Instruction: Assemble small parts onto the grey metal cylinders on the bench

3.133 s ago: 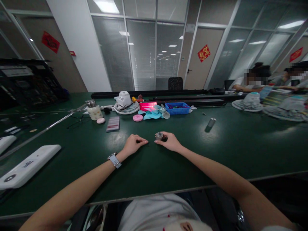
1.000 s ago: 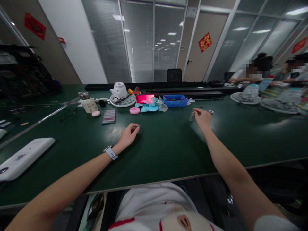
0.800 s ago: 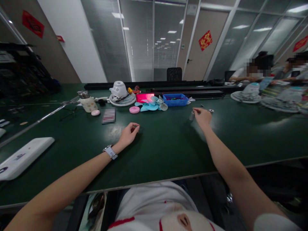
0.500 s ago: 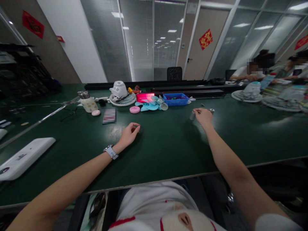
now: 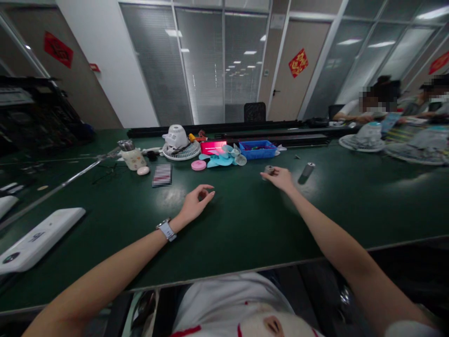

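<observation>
My right hand (image 5: 280, 179) pinches a small grey metal cylinder (image 5: 269, 169) between thumb and fingers, over the right half of the green table (image 5: 238, 238). To the right of that hand a similar grey cylinder (image 5: 308, 169) stands by itself on the table. My left hand (image 5: 196, 202), with a watch (image 5: 166, 230) on its wrist, is held low over the middle of the table. Its thumb and fingers are curved with a gap between them, and nothing is in it.
Along the back are a white fan (image 5: 176, 138), light blue fan blades (image 5: 220, 160), a pink disc (image 5: 198, 165) and a blue tray (image 5: 257, 150). A patterned bottle (image 5: 133, 158) and a white device (image 5: 42, 238) are at left. People sit at the far right.
My right hand has moved left with the cylinder, away from the other cylinder, which now shows fully. My left hand has shifted slightly right. The view has tilted slightly.
</observation>
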`<state>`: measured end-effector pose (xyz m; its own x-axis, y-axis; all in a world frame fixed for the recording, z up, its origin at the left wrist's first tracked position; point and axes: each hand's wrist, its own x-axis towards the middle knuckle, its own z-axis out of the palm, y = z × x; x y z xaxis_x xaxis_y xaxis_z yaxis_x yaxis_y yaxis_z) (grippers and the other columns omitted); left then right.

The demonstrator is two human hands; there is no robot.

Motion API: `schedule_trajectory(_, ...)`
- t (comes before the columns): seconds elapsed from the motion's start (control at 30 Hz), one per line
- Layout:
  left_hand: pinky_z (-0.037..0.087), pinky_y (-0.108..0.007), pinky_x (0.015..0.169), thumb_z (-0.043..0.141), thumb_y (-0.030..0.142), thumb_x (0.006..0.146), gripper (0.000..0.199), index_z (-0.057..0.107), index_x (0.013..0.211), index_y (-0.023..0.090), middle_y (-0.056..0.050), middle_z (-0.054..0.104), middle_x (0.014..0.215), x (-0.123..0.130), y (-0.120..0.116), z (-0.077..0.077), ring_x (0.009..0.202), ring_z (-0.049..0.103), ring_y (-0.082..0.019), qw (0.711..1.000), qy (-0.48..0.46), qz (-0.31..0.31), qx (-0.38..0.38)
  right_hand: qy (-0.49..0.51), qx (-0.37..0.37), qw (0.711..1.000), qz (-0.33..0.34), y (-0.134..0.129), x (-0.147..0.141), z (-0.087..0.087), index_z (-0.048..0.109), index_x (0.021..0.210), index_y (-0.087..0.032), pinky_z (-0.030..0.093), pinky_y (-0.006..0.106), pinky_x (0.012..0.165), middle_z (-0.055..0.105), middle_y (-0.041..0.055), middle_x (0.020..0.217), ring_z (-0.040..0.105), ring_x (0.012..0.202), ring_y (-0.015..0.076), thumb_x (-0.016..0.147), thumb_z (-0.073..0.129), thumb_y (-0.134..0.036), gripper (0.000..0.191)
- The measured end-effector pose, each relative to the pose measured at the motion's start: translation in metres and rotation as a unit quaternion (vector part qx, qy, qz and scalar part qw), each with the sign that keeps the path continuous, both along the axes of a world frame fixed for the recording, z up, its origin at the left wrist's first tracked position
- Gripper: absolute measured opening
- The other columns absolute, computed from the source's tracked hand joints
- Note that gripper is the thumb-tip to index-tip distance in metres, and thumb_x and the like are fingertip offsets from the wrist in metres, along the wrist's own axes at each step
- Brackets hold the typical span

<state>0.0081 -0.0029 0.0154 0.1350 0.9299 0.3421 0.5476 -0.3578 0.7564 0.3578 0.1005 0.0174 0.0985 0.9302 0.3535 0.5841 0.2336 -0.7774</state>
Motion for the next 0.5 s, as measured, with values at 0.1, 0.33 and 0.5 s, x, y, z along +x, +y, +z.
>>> schedule_trajectory(0.1, 0.044, -0.028, 0.070, 0.056, 0.049, 0.091, 0.041, 0.065, 0.123, 0.025, -0.003, 0.066, 0.093, 0.010, -0.006, 0.004, 0.083, 0.059, -0.017, 0.999, 0.006, -0.040, 0.015, 0.078, -0.019, 0.978, 0.192, -0.036, -0.069, 0.005, 0.072, 0.107, -0.015, 0.057, 0.035, 0.085, 0.076, 0.0107, 0.102, 0.072, 0.091, 0.0230, 0.070, 0.081, -0.038, 0.044)
schedule_trajectory(0.33, 0.046, -0.031, 0.079, 0.057, 0.048, 0.092, 0.034, 0.074, 0.113, 0.027, -0.006, 0.064, 0.104, 0.017, -0.008, 0.011, 0.098, 0.059, -0.020, 0.996, 0.024, -0.067, 0.062, 0.030, -0.013, 0.936, 0.351, -0.091, -0.138, -0.002, 0.073, 0.101, -0.016, 0.055, 0.032, 0.079, 0.076, 0.0045, 0.091, 0.071, 0.085, 0.0208, 0.074, 0.079, -0.038, 0.035)
schedule_trajectory(0.5, 0.046, -0.034, 0.085, 0.062, 0.048, 0.089, 0.028, 0.079, 0.100, 0.028, -0.005, 0.063, 0.099, 0.012, 0.001, 0.015, 0.096, 0.059, -0.021, 0.992, 0.058, -0.070, 0.082, -0.008, 0.006, 0.948, 0.319, -0.092, -0.136, -0.006, 0.072, 0.109, -0.017, 0.053, 0.030, 0.073, 0.074, 0.0036, 0.089, 0.068, 0.079, 0.0187, 0.075, 0.078, -0.040, 0.041)
